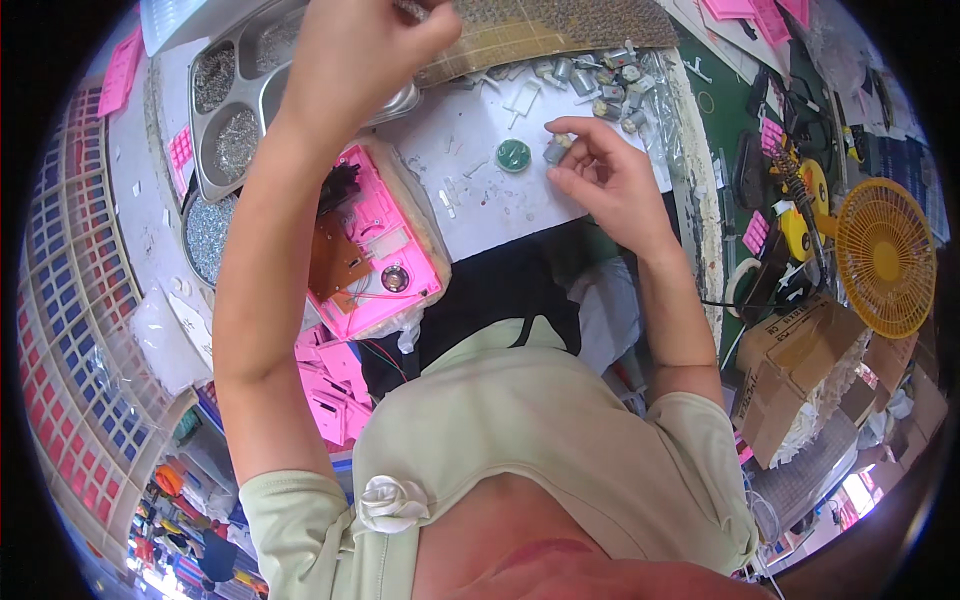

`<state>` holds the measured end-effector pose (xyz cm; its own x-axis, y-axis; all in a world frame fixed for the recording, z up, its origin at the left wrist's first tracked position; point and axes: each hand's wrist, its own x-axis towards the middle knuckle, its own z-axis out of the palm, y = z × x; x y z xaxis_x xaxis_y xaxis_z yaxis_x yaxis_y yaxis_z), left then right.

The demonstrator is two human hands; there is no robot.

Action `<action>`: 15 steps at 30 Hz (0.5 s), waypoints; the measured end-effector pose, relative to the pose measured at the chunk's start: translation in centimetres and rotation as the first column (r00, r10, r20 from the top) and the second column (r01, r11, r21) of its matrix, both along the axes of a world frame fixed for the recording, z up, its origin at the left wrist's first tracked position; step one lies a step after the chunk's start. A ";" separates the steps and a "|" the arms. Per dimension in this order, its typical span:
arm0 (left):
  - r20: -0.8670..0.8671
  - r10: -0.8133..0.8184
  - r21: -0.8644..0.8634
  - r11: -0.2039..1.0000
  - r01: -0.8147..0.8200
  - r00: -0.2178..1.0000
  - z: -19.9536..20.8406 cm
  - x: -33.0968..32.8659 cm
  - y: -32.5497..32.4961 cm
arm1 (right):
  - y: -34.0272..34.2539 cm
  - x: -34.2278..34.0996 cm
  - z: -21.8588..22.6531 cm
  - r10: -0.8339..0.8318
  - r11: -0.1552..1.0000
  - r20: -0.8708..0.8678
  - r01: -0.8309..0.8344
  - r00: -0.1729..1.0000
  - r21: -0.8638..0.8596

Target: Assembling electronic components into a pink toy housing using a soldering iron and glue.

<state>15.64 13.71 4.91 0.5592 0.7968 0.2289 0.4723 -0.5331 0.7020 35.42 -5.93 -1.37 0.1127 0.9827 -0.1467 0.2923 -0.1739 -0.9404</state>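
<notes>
My right hand is over the white work surface, with thumb and fingers curled around a small silver motor that has a pale end. Left of it a round green-topped disc lies on the surface. Reaching to the far edge, my left hand is closed in a pinch beside a gold-brown board strewn with tiny parts. Its fingertips are partly cut off, so what they hold is hidden. Near my left forearm lies an open pink plastic housing with a brown circuit board and a round metal part.
Several more small motors are heaped at the far right of the surface. A metal compartment tray with small metal pieces stands at left. Pink casings are stacked below the housing. A yellow fan and a cardboard box are at right.
</notes>
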 end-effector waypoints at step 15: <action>0.542 0.512 -0.833 0.225 0.506 0.666 -4.0 -12.3 -15.3 | 4.6 -1.4 0.4 0.318 0.876 0.688 -0.479 0.653 0.050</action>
<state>3.38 -1.60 0.87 0.6500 0.6550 -0.3853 -0.3395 0.7040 0.6238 34.01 -1.34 -0.95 -0.3116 0.9500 0.0201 0.8258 0.2812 -0.4888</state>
